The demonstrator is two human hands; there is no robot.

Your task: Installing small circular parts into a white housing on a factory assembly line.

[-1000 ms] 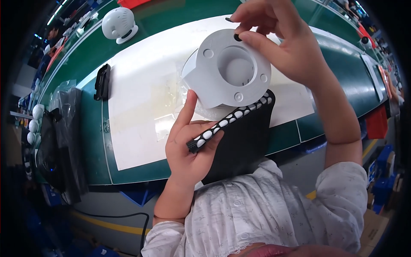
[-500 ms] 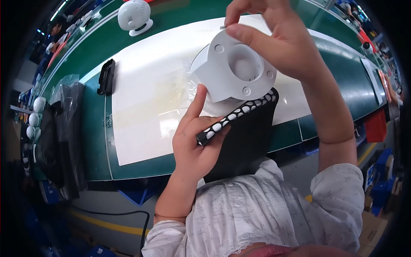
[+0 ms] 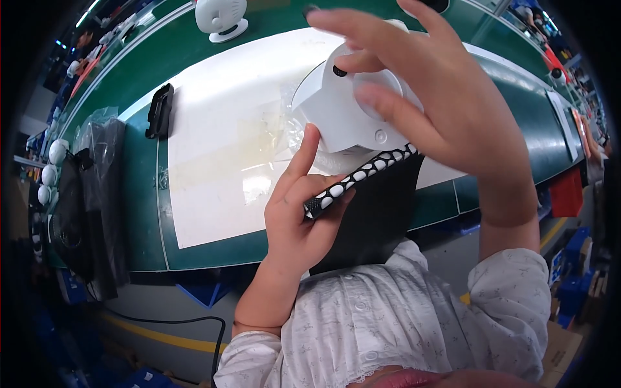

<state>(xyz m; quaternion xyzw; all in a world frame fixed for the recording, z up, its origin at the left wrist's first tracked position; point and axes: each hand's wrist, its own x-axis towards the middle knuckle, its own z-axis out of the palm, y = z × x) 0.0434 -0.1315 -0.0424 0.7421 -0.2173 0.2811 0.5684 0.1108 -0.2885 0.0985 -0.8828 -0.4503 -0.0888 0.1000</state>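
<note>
My left hand (image 3: pixel 299 216) grips a black sheet (image 3: pixel 372 213) whose top edge carries a row of white oval pads, and its raised forefinger props a white round plastic base (image 3: pixel 333 113) held bottom up. A small black pad (image 3: pixel 339 71) sits in one recess of that base. My right hand (image 3: pixel 424 97) spreads over the base with fingers apart, a fingertip pressing near the black pad. A second recess (image 3: pixel 381 136) on the base shows empty. The far side of the base is hidden behind my right hand.
A white mat (image 3: pixel 213 149) covers the green bench (image 3: pixel 139 213). A black clip-like part (image 3: pixel 159 110) lies at the mat's left edge. A white fan-shaped unit (image 3: pixel 221 16) stands at the back. Black bagged items (image 3: pixel 97 200) sit far left. Crinkled clear film (image 3: pixel 284 129) lies under the base.
My right hand went from pinching a small black pad at the base's rim to spreading open over the base, and a black pad now sits in a recess. The left hand stayed put.
</note>
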